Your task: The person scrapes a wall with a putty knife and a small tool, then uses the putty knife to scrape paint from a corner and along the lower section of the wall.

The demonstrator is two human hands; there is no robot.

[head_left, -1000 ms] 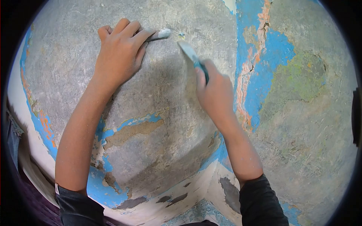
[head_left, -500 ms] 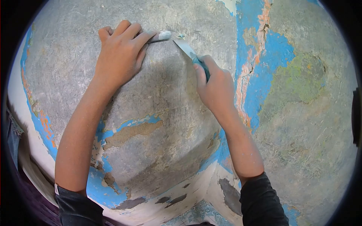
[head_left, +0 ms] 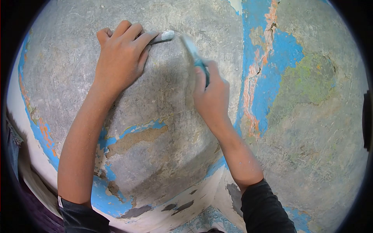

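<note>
1. In the head view we see two bare hands up against an old wall [head_left: 77, 77]. The wall is grey and rough.

2. The left hand [head_left: 122, 54] lies flat on the wall near the top. Its fingers are closed over a small tool, the putty holder [head_left: 165, 36]. Only the white tip of it sticks out past the fingertips, pointing to the right. The rest is hidden under the hand.

3. The right hand [head_left: 211, 91] is just to the right and a little lower. It is shut tight around the blue-green handle of a scraper [head_left: 193, 48]. The thumb lies along the handle.

4. The flat blade of the scraper points up and to the left. It is blurry. Its tip is just beside the white tip of the putty holder, but we cannot tell if they touch.

5. Both arms come up from the bottom in dark sleeves [head_left: 268, 206].

6. To the right of the hands runs a strip of blue paint [head_left: 279, 62] with orange cracks in it. A green patch [head_left: 307, 81] sits further right.

7. More blue paint peels below the left arm, over a pale ledge [head_left: 182, 194] at the bottom.
</note>
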